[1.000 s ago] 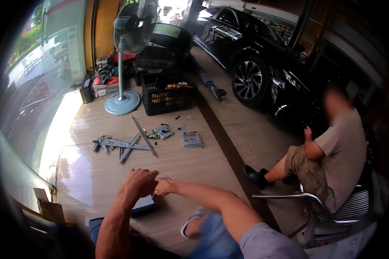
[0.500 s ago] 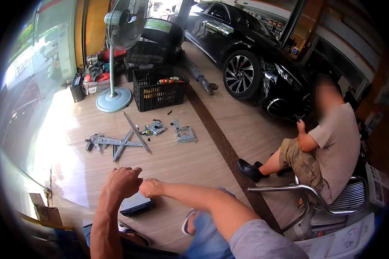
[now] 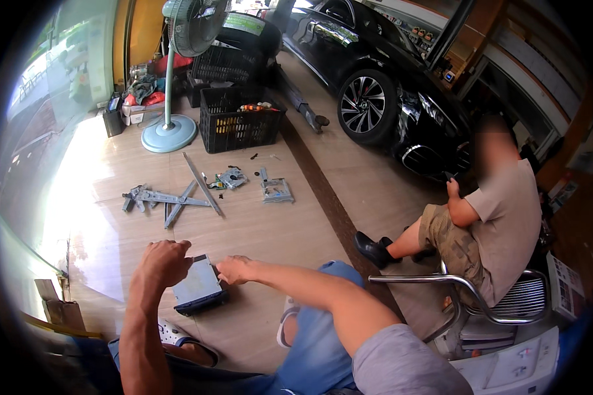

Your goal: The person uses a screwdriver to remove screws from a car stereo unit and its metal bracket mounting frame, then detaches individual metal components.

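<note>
A flat box-shaped unit (image 3: 199, 282) with a pale metal top and a black front end lies on the tiled floor between my feet, with the look of a car stereo unit. Over its left side hangs my left hand (image 3: 167, 262), wrist bent and fingers curled closed. My right hand (image 3: 236, 270) is by the unit's right edge, its fingers drawn together. What either hand holds, if anything, is hidden. I cannot tell whether the hands touch the unit. Beyond them lies a scissor-type metal window regulator (image 3: 171, 199).
Farther off lie small electronic parts (image 3: 232, 178) and a metal bracket (image 3: 275, 187). A standing fan (image 3: 169, 133) and a black crate (image 3: 240, 128) stand behind. A black car (image 3: 402, 92) is at the back right; a seated person (image 3: 501, 217) is on a metal chair (image 3: 517, 299).
My hands, close together before, have moved apart, the left one leftward. More of the unit's top shows between them. The whole view has shifted slightly.
</note>
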The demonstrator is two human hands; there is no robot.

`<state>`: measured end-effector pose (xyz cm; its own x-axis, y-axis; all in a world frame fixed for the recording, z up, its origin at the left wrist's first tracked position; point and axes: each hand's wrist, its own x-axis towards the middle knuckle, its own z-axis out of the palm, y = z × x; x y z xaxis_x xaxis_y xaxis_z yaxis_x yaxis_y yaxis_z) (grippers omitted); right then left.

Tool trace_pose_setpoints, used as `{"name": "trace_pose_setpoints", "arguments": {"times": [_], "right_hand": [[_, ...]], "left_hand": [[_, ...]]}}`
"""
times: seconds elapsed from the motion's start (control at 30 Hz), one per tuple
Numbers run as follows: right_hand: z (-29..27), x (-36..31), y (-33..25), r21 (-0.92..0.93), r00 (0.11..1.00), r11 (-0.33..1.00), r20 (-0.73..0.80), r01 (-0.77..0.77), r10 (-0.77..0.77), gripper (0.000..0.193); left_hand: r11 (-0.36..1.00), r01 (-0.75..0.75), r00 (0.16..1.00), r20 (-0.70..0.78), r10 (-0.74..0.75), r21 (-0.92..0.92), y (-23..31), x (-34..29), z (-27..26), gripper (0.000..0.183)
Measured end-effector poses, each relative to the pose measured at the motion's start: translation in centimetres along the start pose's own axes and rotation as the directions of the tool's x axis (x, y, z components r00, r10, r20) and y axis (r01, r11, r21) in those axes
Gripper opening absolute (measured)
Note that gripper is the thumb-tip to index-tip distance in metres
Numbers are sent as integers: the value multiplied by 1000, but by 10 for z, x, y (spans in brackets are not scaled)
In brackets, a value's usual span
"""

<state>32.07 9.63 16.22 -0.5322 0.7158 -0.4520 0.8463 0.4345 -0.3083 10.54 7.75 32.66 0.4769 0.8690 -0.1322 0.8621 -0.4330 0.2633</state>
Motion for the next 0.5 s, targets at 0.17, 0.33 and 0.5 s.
{"name": "trace_pose_setpoints", "arguments": {"times": [0.17, 0.33, 0.5], "right_hand": [[0, -14, -14, -7, 999, 1000, 43, -28, 29, 27], [10, 3, -15, 0, 998, 1000, -52, 25, -25, 26], [6, 1, -20, 171, 980, 978, -177, 120, -89, 26]], "left_hand": [[999, 22, 996, 82, -24, 30, 25, -8, -13, 37], [996, -87, 995, 50, 87, -5, 56, -10, -8, 34], [989, -145, 988, 44, 146, -21, 62, 2, 0, 36]]}}
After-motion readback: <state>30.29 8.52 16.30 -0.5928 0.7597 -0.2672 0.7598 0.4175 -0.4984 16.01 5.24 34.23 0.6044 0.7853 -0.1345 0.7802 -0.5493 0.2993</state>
